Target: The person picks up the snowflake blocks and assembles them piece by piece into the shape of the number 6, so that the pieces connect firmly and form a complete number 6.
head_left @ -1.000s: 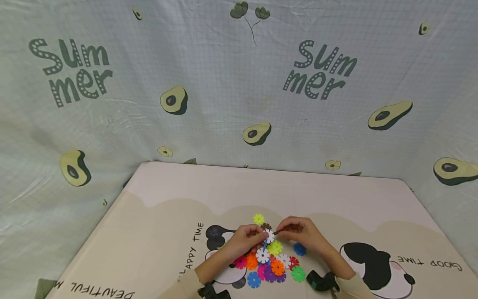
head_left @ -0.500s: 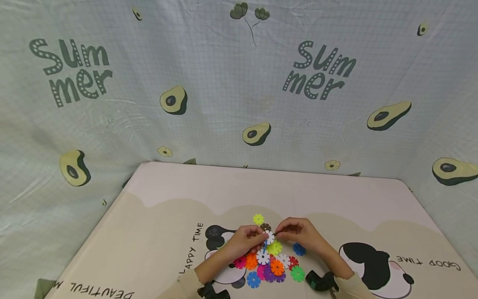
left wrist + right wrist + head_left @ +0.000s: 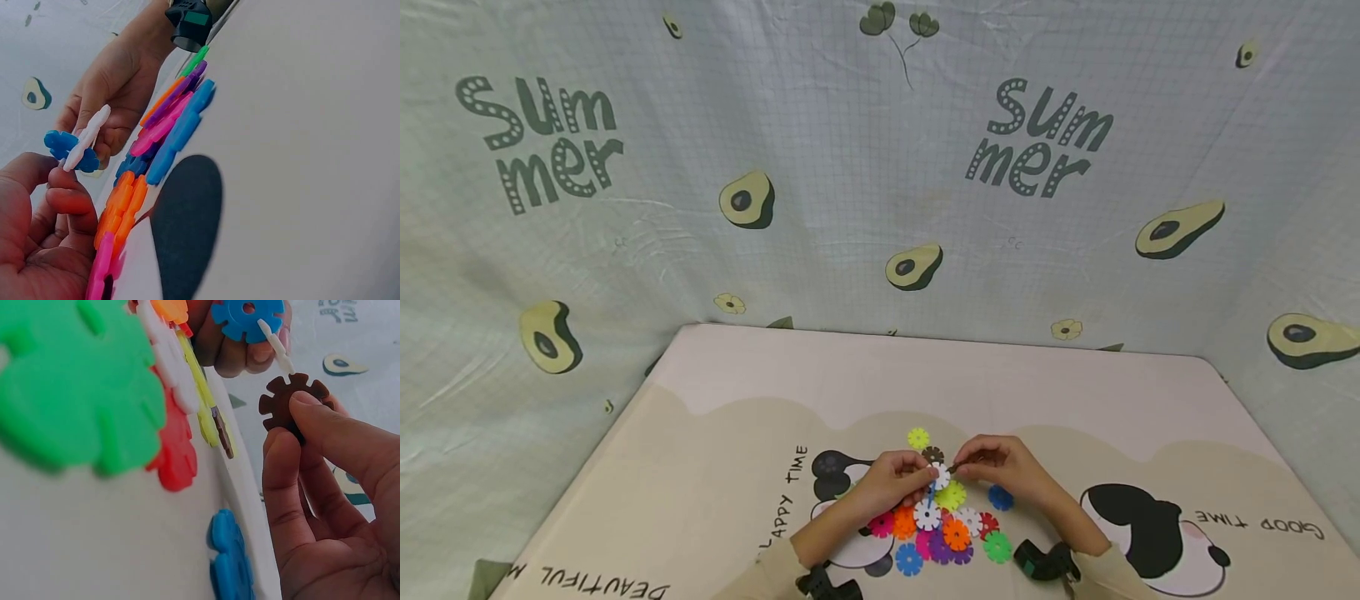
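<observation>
In the head view my left hand pinches a joined pair, a white notched disc and a blue one. The left wrist view shows the blue disc crossing the white disc at an angle, held at its lower end by thumb and finger. My right hand pinches a brown notched disc between thumb and fingers; its upper edge meets the white disc. Whether brown and white are slotted together I cannot tell. Both hands are above the loose discs.
Loose discs lie below the hands, among them orange, green, light blue and yellow ones. A dark blue disc lies under the right hand. Printed cloth hangs behind the table.
</observation>
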Motion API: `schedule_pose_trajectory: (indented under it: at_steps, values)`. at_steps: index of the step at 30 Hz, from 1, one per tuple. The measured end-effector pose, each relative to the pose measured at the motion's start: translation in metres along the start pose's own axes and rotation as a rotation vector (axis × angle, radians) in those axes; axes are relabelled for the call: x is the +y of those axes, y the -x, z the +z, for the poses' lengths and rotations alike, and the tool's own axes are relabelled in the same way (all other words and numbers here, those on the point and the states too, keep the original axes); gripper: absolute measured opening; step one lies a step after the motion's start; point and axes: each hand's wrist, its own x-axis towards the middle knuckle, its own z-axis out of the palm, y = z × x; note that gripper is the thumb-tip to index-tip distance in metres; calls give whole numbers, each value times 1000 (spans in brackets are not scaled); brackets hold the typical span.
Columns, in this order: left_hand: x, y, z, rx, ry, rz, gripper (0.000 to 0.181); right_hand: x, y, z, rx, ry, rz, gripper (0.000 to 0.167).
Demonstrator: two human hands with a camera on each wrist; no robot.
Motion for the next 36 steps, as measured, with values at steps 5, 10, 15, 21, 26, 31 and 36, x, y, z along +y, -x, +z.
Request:
schedule_pose_trajectory:
  at_steps: [5,10,15,21,26,31,36]
  values:
    - [-1,0,0,-6,7,-4,24,-1,0,1,-9,-12,-15,10]
    - [0,-1,0,-17,-2,-3,24,0,0,0,-10,-17,-60,10]
    - [3,-1,1,-30,-22,4,23,-1,-1,1,-45,-31,-102,10]
    - [4,1,1,-32,-44,23,22,-1,-1,4,-48,-17,-110,10]
    - [1,-1,1,-39,-45,30,23,-2,-1,5,-30,-1,-82,8]
    - [-1,-2,1,-19,-21,-9,25,-2,-2,3,-63,0,-34,15]
    - [0,-1,1,-17,24,-11,25,-1,-2,2,-123,4,103,32]
